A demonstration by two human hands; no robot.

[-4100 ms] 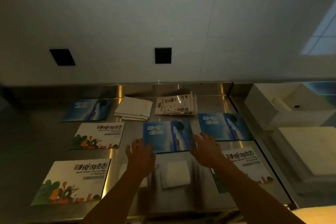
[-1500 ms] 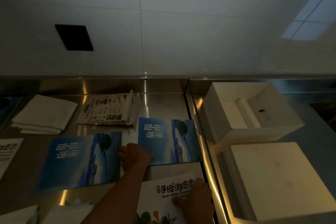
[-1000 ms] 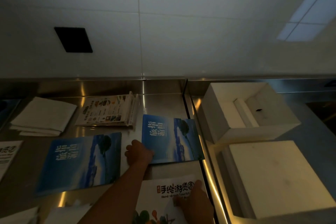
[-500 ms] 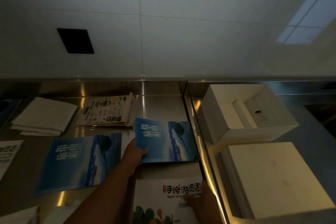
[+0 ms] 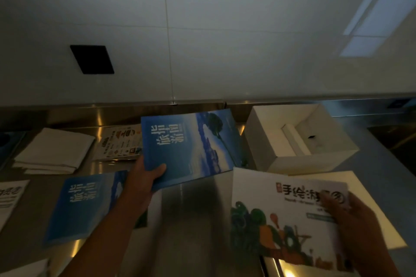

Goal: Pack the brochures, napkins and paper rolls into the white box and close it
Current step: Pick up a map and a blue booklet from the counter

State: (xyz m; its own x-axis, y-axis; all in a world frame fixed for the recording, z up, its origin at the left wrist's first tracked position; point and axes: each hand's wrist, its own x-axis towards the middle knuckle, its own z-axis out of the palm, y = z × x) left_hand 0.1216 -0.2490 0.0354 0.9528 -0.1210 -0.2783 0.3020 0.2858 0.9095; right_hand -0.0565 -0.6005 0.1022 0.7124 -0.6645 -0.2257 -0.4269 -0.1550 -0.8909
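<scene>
At center frame, the left hand [image 5: 146, 175] pinches a blue brochure [image 5: 189, 148] by its lower corner, lifted off the steel surface [image 5: 195, 220]; the right hand [image 5: 346, 216] grips a white illustrated brochure [image 5: 281, 216] at lower right. Both look thin, light and floppy, best held along an edge. The open white box [image 5: 310, 159] waits upper right, apparently nearly empty in the dim, white-paneled room.

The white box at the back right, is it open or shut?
Open. The white box shows its bare inside walls with a paper roll lying in it, and its lid lies flat on the counter in front.
</scene>
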